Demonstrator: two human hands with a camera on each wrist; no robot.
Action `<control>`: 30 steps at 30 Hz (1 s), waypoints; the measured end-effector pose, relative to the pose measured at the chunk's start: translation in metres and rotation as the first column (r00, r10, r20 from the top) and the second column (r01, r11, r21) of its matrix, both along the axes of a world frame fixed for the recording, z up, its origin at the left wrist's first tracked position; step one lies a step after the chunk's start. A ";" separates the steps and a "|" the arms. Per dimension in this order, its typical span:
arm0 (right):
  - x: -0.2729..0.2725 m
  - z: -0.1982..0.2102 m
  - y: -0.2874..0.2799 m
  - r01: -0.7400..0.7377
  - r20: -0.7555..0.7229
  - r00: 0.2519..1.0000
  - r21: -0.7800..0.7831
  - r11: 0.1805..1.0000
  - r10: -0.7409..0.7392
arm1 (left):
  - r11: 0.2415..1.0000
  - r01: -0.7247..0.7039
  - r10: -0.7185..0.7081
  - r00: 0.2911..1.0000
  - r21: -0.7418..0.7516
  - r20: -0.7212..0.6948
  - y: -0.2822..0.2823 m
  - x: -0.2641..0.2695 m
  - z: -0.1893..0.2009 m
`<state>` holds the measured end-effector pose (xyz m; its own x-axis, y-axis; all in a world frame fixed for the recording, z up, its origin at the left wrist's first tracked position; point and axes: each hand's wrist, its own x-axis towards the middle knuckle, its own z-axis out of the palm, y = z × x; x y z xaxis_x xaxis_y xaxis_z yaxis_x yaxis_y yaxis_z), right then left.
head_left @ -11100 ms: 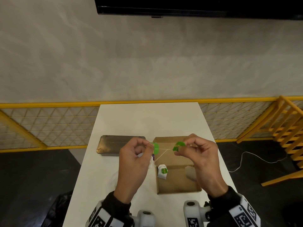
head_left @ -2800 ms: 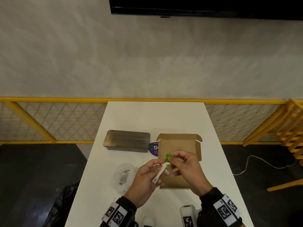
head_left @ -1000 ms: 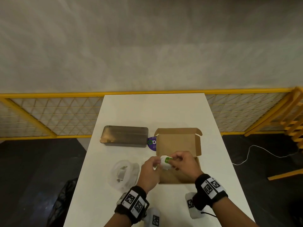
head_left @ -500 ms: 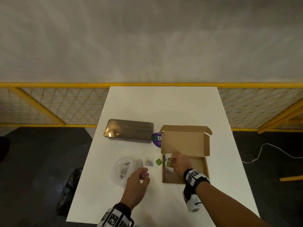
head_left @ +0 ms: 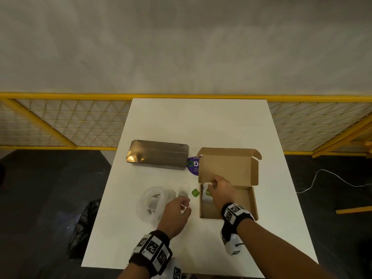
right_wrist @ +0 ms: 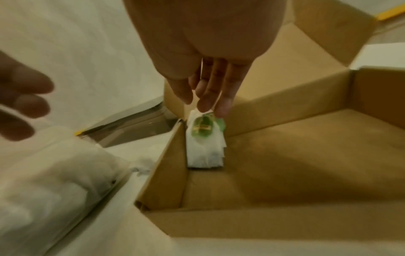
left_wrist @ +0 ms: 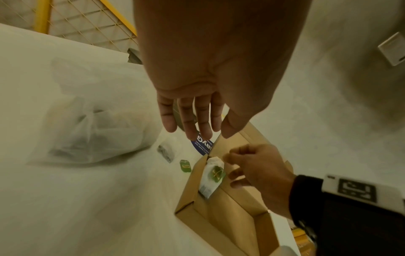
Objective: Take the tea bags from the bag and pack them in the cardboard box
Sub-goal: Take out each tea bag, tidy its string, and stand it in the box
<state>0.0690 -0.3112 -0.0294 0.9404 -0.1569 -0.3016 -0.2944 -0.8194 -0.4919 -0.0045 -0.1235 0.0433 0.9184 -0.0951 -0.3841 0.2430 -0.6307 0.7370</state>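
Note:
An open cardboard box [head_left: 254,202] [left_wrist: 190,190] [right_wrist: 285,155] lies on the white table, its lid standing up at the back. White tea bags [head_left: 206,195] [left_wrist: 210,180] [right_wrist: 205,149] with green tags stand in its far left corner. My right hand [head_left: 211,186] [left_wrist: 232,166] [right_wrist: 206,107] reaches into that corner and pinches the top of the tea bag. My left hand [head_left: 186,204] [left_wrist: 195,128] hovers empty, fingers relaxed, between the box and the clear plastic bag [head_left: 153,204] [left_wrist: 94,131] [right_wrist: 54,181]. A loose tea bag [head_left: 182,193] [left_wrist: 166,152] with its green tag [head_left: 195,192] [left_wrist: 185,166] lies on the table beside the box.
A closed metal tin [head_left: 158,154] lies behind the plastic bag. A purple round sticker [head_left: 193,166] shows between the tin and the box lid. Yellow railings run behind the table [head_left: 201,121], and a white cable [head_left: 322,178] lies on the dark floor to the right.
Both hands held one tea bag over the box. The left hand let go and drew back over the table, while the right hand carried the tea bag down into the box's far left corner.

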 end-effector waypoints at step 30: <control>-0.076 0.107 0.050 0.231 -0.187 0.973 0.810 0.538 -0.136 | 0.962 -0.024 0.032 0.999 -0.272 0.024 0.037 -0.003 0.020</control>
